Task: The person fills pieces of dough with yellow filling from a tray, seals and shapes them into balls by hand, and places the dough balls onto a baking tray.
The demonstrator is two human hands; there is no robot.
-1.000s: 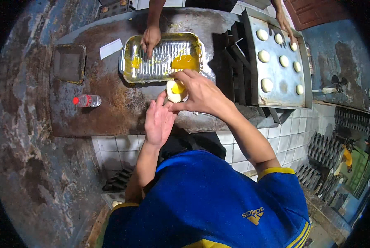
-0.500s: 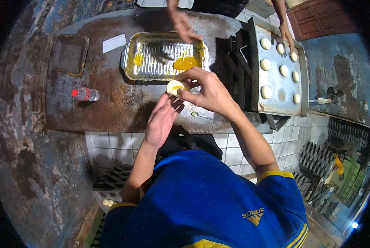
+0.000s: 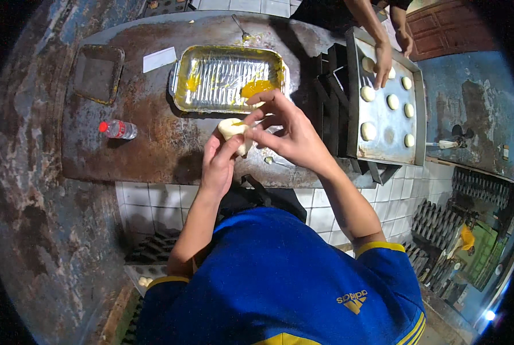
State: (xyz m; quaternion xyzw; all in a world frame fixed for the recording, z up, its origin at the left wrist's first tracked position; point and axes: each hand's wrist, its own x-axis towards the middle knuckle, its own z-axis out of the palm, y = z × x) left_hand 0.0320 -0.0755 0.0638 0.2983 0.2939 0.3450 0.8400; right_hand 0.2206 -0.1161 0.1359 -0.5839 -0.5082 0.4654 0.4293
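Observation:
A pale piece of dough with a yellow streak of filling on top is held in my left hand, fingers and thumb curled around its lower side. My right hand hovers at the dough's right edge, fingers bent and spread apart. Its thumb tip is at or very near the dough; contact is hard to make out. Just beyond my hands stands a foil-like metal pan, with a lump of yellow filling at its right end and smears at its left. A small spoon lies below my right hand.
At right, a baking tray with several dough balls rests on dark stacked tins. A co-worker's hand reaches over it. On the table are a red-capped bottle, a white card, an old pan and another utensil.
The dough has shifted slightly left and down, now gripped by my left hand, while my right fingers have spread off it. The co-worker's hand has left the filling pan for the dough tray.

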